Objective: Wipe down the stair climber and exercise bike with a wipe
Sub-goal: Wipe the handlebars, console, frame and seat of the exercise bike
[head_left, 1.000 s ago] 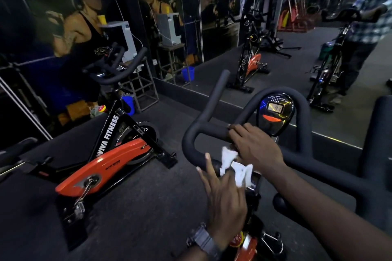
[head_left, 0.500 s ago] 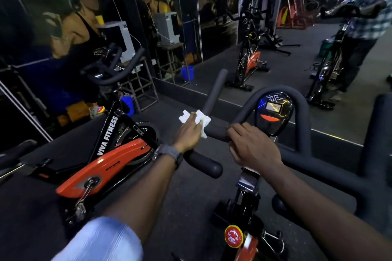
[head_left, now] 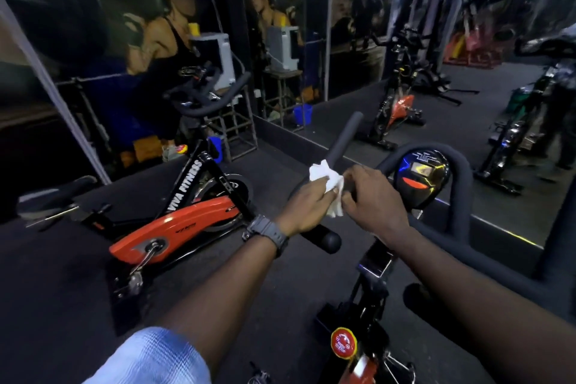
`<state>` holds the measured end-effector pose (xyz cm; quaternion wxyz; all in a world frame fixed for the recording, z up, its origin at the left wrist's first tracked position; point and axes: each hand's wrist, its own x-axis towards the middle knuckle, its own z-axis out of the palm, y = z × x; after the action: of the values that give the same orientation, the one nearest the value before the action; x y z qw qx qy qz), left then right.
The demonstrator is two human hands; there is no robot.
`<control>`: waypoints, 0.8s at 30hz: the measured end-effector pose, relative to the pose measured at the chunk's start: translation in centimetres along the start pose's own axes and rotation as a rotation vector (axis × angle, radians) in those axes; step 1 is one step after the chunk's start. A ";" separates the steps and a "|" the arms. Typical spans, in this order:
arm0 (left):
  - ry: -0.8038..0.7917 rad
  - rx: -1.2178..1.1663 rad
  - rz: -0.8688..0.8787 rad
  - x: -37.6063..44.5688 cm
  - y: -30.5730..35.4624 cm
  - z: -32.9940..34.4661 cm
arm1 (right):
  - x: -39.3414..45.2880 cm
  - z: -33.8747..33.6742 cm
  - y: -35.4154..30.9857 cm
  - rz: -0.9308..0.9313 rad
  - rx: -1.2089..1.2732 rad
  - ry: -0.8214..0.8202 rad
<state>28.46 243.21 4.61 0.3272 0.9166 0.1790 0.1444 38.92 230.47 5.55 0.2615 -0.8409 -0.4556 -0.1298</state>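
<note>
Head cam: left hand point(head_left: 307, 207) grips a white wipe point(head_left: 327, 184) w/ curled fingers, pressed on the near bike's handlebar point(head_left: 344, 137). Right hand point(head_left: 375, 196) is curled round the bar just beside it. Prob mid-job imo: console point(head_left: 420, 178), frame, the other orange bike point(head_left: 174, 224) at left look untouched; no stair climber in view.

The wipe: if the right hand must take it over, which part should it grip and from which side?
Grip the loose white bunch of the wipe that sticks up above the left hand, coming from the right and above with the right hand. The lower part lies pressed on the handlebar under the left fingers, so it is probably harder to pinch.
</note>
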 end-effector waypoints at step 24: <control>0.705 0.322 -0.824 -53.0 0.5 -5.6 | -27.8 4.2 -32.6 -1.013 0.530 -0.462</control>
<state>-20.95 223.51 1.23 0.1332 0.7056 0.6402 0.2730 -3.62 228.02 -0.15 0.2620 -0.4328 -0.8601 0.0653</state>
